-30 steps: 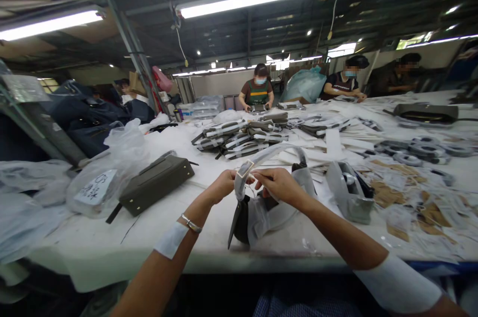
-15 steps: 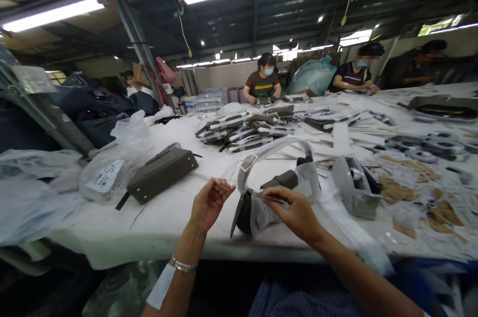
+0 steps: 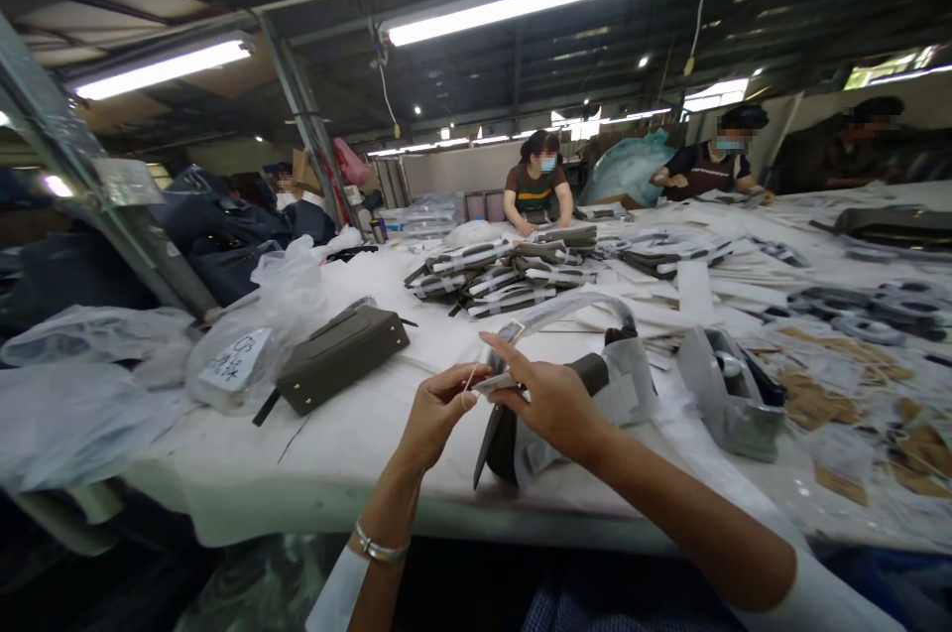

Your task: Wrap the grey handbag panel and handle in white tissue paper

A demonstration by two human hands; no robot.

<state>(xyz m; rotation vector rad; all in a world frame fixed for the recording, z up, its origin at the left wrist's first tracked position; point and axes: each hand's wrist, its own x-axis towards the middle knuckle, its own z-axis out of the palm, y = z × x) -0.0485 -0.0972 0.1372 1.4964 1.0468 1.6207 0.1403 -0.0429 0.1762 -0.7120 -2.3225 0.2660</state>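
Note:
My left hand (image 3: 435,414) is closed in a pinch on a thin white string (image 3: 471,377). Close beside it, my right hand (image 3: 556,406) grips a small pale flat tag (image 3: 497,383) between thumb and fingers, with the index finger raised. Both hands meet in front of a dark olive handbag (image 3: 500,443) lying on the table, partly wrapped in whitish film. Its wrapped strap (image 3: 572,310) arches up behind my fingers, and a gold-coloured buckle shows beside my right fingertips. My right hand hides part of the bag; whether it touches it I cannot tell.
Left of my hands lies another olive bag (image 3: 346,356), by a clear plastic bag (image 3: 242,364) with a handwritten label. Wrapped straps (image 3: 506,270) are heaped behind. To the right stand a grey wrapped piece (image 3: 725,404) and brown paper pieces (image 3: 840,478). Co-workers (image 3: 539,186) sit across the table.
My hands have come together: the right moved left and turned, the left closed in with the string near the tag. The view has shifted slightly. The co-worker opposite leans lower.

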